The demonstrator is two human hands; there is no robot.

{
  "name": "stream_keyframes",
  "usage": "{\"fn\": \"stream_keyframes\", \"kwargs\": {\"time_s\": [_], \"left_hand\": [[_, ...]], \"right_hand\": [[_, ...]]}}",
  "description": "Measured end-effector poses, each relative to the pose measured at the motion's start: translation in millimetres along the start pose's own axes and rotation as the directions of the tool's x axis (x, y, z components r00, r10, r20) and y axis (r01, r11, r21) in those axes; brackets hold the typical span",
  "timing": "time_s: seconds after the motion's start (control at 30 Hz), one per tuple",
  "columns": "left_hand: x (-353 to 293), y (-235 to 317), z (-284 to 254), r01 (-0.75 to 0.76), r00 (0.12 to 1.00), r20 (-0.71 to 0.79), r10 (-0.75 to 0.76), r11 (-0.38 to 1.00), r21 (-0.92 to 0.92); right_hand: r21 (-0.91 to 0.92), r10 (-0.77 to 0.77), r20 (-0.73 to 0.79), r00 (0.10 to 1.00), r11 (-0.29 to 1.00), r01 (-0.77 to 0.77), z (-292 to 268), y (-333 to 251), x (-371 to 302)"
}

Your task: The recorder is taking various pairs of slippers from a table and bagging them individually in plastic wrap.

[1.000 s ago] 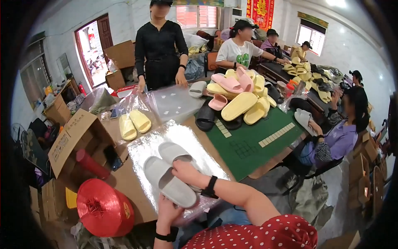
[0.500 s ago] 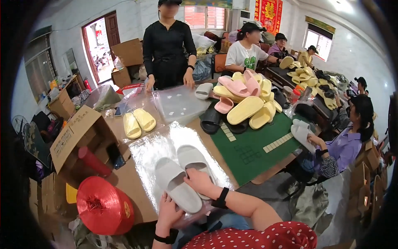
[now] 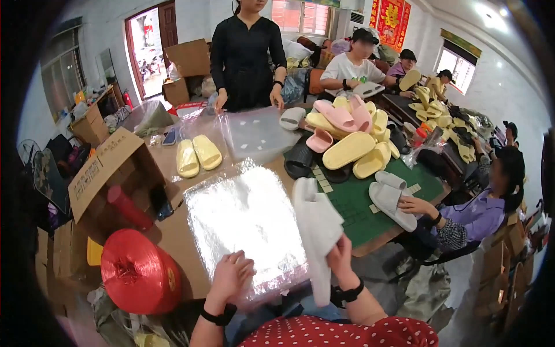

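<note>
My right hand (image 3: 341,254) grips a pair of pale grey slippers (image 3: 317,231), pressed together and tilted on edge beside the right rim of a stack of shiny clear plastic bags (image 3: 248,202). Over the near part of that stack hovers or rests my left hand (image 3: 232,274), fingers loosely bent and apart, with nothing seen in it; whether it touches the plastic I cannot tell. Beyond the stack lies a pair of yellow slippers (image 3: 198,156) on the table. A heap of yellow and pink slippers (image 3: 348,151) rises at the far right.
A large red twine roll (image 3: 136,272) stands at the left near an open cardboard box (image 3: 110,185). Across the table a person in black (image 3: 248,63) handles clear plastic sheets (image 3: 257,133). At the right, another person's hand (image 3: 417,206) holds white slippers (image 3: 392,199) over the green mat (image 3: 352,222).
The grey slippers have left the plastic stack, lifted to the right by my right hand and brought together. My left hand has let go and sits over the stack.
</note>
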State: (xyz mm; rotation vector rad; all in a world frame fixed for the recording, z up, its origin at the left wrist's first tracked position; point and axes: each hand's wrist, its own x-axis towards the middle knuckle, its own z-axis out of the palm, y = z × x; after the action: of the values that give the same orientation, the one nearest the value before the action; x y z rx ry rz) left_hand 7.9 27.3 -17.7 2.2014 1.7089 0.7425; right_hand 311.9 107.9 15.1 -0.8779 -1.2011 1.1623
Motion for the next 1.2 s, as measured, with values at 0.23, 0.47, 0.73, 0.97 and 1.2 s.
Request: {"fn": "stream_keyframes", "kwargs": {"time_s": [0.23, 0.47, 0.73, 0.97, 1.2], "left_hand": [[26.4, 13.3, 5.7, -0.093, 0.995, -0.028, 0.096, 0.990, 0.104], [23.3, 26.9, 3.8, 0.005, 1.000, -0.027, -0.003, 0.994, 0.111], [22.1, 27.2, -1.1, 0.090, 0.996, 0.000, -0.091, 0.994, 0.058], [21.9, 23.5, 10.2, 0.100, 0.995, -0.011, -0.100, 0.987, 0.127], [14.5, 4.3, 29.5, 0.163, 0.986, -0.037, -0.162, 0.986, 0.019]], "right_hand": [[-0.005, -0.038, -0.244, 0.969, 0.999, 0.038, -58.9, -4.1, -37.2], [-0.117, -0.022, -0.368, 0.930, 0.993, -0.023, -84.4, 23.6, -55.4], [-0.114, 0.034, -0.216, 0.976, 0.992, -0.060, -78.2, 12.8, -49.5], [-0.064, 0.014, -0.206, 0.979, 0.998, -0.028, -68.4, 11.9, -55.3], [-0.183, 0.008, 0.053, 0.999, 0.983, 0.002, -41.4, 2.3, -57.6]]}}
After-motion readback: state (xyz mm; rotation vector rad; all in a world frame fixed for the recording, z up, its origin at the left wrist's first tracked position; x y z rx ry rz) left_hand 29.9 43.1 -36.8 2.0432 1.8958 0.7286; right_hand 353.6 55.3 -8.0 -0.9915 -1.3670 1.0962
